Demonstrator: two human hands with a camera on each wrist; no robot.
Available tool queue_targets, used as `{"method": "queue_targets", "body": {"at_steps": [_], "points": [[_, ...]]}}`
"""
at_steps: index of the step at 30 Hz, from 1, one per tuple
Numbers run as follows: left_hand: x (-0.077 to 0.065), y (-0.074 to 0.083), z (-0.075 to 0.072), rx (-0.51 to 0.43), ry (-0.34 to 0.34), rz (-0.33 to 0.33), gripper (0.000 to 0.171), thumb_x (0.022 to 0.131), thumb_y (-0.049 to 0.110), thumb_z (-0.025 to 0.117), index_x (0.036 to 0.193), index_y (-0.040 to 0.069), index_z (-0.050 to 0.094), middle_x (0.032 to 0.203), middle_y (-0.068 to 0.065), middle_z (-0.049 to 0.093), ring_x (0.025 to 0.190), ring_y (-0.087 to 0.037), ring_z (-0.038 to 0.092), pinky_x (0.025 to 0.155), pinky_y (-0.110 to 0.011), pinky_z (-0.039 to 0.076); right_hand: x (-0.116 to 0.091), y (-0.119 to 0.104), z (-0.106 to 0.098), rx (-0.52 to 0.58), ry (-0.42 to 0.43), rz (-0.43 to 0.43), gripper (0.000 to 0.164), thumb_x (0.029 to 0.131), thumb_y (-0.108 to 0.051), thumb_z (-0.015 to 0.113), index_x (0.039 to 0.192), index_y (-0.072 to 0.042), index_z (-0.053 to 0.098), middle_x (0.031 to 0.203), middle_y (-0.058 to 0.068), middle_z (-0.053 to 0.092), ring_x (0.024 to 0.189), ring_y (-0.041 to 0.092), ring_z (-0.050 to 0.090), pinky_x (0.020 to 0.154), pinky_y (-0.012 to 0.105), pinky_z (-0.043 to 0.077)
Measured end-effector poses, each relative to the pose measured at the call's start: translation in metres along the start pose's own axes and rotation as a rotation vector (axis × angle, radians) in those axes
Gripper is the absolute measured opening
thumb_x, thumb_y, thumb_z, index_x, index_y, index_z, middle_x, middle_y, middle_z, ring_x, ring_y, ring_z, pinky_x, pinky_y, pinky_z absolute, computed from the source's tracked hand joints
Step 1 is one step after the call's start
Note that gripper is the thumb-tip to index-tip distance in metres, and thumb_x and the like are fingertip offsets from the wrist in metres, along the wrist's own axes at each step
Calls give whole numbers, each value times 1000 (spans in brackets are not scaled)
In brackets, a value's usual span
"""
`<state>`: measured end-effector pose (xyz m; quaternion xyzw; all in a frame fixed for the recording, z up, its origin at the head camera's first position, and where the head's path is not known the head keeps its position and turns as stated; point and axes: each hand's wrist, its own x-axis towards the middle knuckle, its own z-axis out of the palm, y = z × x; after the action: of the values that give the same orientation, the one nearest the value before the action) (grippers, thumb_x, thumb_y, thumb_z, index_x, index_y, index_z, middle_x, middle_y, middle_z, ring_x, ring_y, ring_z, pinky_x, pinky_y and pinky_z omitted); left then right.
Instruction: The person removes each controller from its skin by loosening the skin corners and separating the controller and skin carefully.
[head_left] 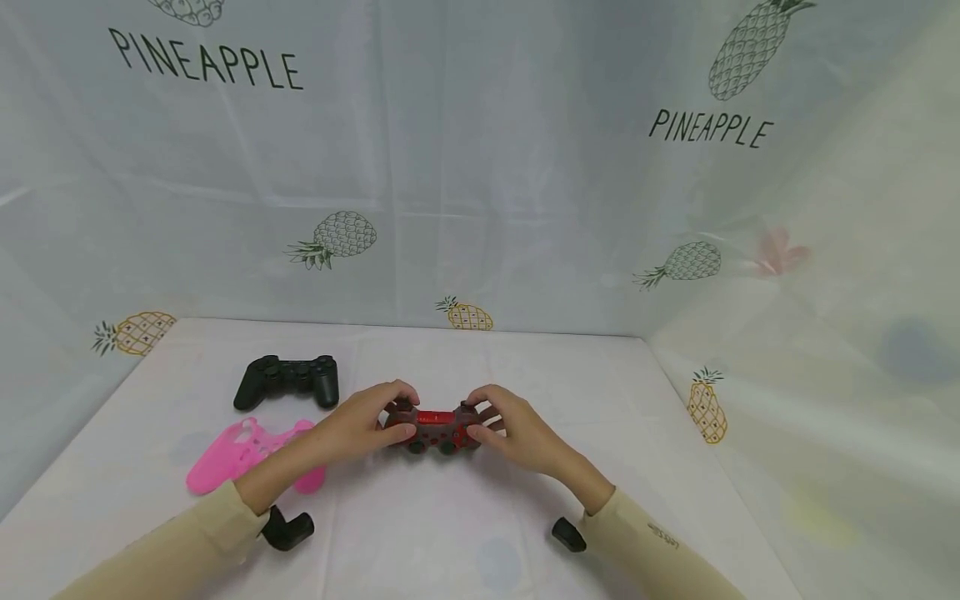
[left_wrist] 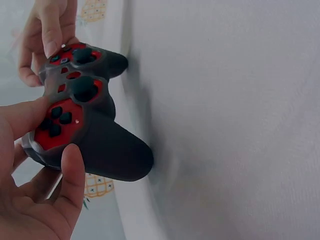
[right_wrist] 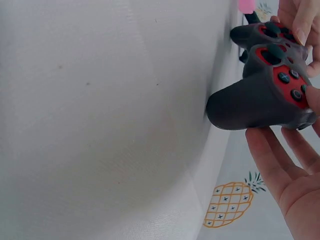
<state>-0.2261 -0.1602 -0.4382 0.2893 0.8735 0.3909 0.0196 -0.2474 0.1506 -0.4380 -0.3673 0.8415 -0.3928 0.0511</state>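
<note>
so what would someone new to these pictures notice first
Probably the bright pink, controller-shaped cover lying on the left of the white-covered table, partly hidden by the left forearm. Next, the red and dark grey game controller held between the left hand and right hand near the middle. A black game controller lies just beyond the pink cover.

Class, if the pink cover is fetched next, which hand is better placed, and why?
Probably the left hand: the pink cover lies near it, partly hidden by the left forearm. The right hand is farther off, across the red controller. Both hold the controller, so left must release first.
</note>
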Motion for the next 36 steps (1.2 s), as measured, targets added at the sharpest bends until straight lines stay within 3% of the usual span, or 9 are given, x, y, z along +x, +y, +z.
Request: {"method": "queue_targets", "body": {"at_steps": [5,12,19,28,36], "points": [[-2,4,1,19,-16,30,29,99,25,79,122,19,63,109,7,66,93,-13,59,69,-27,52,-5,-3,-1,-10,-22,-26,37,101,-11,75,134,-14,58,130,-1,65,109,19,72,91,30,60],[-3,6,3,18,-40,43,28,95,24,83,114,24,62,103,9,63,90,-11,57,69,-26,52,-9,-7,-3,-29,-79,-43,39,100,-12,75,136,-13,58,132,-1,64,112,18,70,93,32,60],[-5,5,5,76,-31,76,28,93,27,85,111,29,64,99,13,61,88,-9,55,70,-26,50,-8,-9,-4,-16,-108,-76,40,99,-12,78,134,-12,59,129,0,65,111,21,71,92,35,60],[-8,8,6,134,-29,108,31,88,26,89,107,32,65,96,18,60,85,-7,54,72,-27,47,-8,-11,-7,-67,-150,-98,43,96,-14,81,134,-11,60,128,-2,67,108,12,69,90,35,61],[-11,9,2,220,-4,141,36,86,19,91,105,32,63,96,19,58,87,-5,56,77,-28,49,-4,-16,-5,-34,-177,-111,40,93,-13,84,127,-12,62,119,-5,70,102,10,71,88,33,61]]}}
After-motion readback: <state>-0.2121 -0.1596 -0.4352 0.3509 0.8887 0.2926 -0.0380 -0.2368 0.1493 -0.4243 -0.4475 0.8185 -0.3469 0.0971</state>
